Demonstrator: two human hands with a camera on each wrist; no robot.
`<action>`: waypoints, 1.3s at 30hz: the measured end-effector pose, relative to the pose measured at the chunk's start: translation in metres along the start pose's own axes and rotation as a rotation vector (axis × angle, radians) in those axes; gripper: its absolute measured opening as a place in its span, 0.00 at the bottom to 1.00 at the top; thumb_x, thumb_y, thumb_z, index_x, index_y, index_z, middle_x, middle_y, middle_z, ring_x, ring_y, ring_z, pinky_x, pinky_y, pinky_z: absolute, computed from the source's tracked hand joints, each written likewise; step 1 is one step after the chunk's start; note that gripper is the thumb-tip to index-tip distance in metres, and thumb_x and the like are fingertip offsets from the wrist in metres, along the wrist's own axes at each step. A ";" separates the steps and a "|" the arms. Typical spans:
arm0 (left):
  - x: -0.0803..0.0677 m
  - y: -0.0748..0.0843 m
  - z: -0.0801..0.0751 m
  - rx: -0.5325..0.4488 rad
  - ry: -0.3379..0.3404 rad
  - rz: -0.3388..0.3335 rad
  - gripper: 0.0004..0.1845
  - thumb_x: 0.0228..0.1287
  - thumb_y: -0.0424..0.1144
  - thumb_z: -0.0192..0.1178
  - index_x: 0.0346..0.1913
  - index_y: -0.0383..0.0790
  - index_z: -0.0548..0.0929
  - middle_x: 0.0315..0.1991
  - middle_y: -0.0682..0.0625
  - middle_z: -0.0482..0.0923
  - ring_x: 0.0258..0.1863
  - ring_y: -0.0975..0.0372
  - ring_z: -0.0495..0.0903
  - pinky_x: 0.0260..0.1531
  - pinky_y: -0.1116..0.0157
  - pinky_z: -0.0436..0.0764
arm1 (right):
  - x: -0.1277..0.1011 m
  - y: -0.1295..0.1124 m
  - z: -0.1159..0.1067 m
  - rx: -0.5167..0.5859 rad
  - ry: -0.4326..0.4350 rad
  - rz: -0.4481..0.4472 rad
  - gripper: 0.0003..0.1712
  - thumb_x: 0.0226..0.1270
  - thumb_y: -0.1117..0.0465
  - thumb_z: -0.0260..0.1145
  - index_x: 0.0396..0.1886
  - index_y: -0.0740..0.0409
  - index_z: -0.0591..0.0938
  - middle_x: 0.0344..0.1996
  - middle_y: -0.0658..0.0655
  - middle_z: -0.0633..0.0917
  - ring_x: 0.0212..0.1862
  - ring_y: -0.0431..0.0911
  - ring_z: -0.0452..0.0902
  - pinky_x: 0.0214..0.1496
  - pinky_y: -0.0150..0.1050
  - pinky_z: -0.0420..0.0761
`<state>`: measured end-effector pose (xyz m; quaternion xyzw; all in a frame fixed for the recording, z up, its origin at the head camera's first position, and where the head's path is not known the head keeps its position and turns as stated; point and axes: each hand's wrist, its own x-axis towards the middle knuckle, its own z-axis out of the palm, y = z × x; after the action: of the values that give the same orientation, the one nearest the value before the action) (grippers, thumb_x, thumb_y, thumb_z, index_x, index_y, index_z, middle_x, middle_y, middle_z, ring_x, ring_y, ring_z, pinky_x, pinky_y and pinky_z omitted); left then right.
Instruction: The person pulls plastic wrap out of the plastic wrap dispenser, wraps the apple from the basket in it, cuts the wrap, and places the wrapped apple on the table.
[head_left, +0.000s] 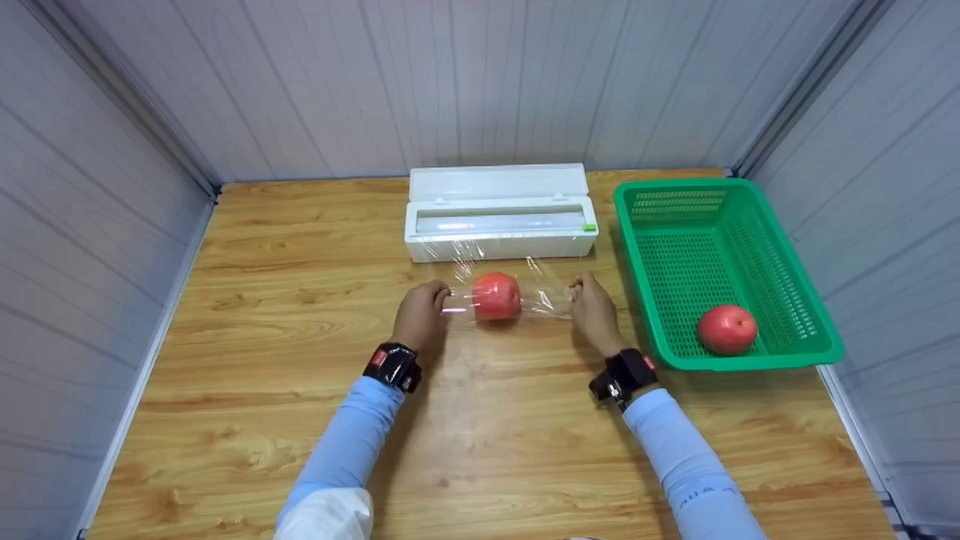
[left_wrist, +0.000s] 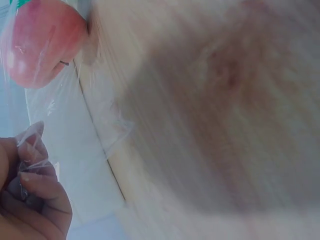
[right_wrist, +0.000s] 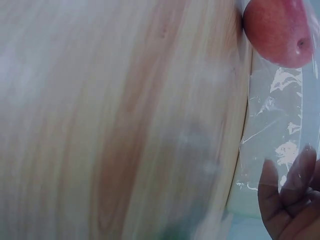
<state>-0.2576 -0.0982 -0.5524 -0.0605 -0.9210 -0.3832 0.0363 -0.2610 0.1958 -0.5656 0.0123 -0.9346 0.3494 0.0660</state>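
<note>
A red apple (head_left: 496, 295) sits on the wooden table, with a sheet of clear cling film (head_left: 551, 298) stretched over it. The film runs back to a white dispenser box (head_left: 501, 246) whose lid stands raised. To the apple's left, my left hand (head_left: 420, 313) pinches one corner of the film; the left wrist view shows the film bunched between thumb and fingers (left_wrist: 37, 185). On the other side my right hand (head_left: 596, 311) pinches the opposite corner. Neither hand touches the apple. In the right wrist view the apple (right_wrist: 280, 32) shows behind the film.
At the right stands a green plastic basket (head_left: 634, 262) with a second red apple (head_left: 727, 330) in its near part. A small green slider (head_left: 589, 227) sits at the right end of the dispenser. Grey panel walls (head_left: 517, 82) enclose the table at the back and sides.
</note>
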 end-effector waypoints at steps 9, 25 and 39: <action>0.010 -0.002 0.004 0.005 -0.004 -0.033 0.09 0.69 0.34 0.52 0.38 0.35 0.83 0.37 0.43 0.84 0.41 0.51 0.82 0.46 0.56 0.79 | 0.008 -0.001 0.003 0.014 -0.012 0.041 0.11 0.73 0.68 0.45 0.45 0.66 0.73 0.37 0.63 0.80 0.39 0.55 0.77 0.42 0.50 0.76; 0.023 -0.008 0.013 0.038 -0.041 -0.026 0.10 0.69 0.32 0.51 0.36 0.35 0.83 0.36 0.42 0.84 0.40 0.51 0.82 0.46 0.56 0.79 | 0.014 0.002 0.009 -0.006 0.007 0.019 0.10 0.72 0.70 0.45 0.42 0.66 0.73 0.37 0.64 0.81 0.40 0.57 0.78 0.45 0.50 0.77; 0.027 -0.007 0.013 -0.049 -0.045 -0.067 0.12 0.70 0.33 0.51 0.38 0.33 0.85 0.37 0.40 0.85 0.40 0.51 0.83 0.47 0.56 0.80 | 0.016 0.000 0.009 0.058 -0.060 0.075 0.12 0.69 0.72 0.43 0.43 0.68 0.74 0.35 0.65 0.80 0.40 0.57 0.77 0.45 0.50 0.77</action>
<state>-0.2852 -0.0915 -0.5630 -0.0390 -0.9135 -0.4049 0.0013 -0.2782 0.1903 -0.5705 -0.0104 -0.9255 0.3779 0.0244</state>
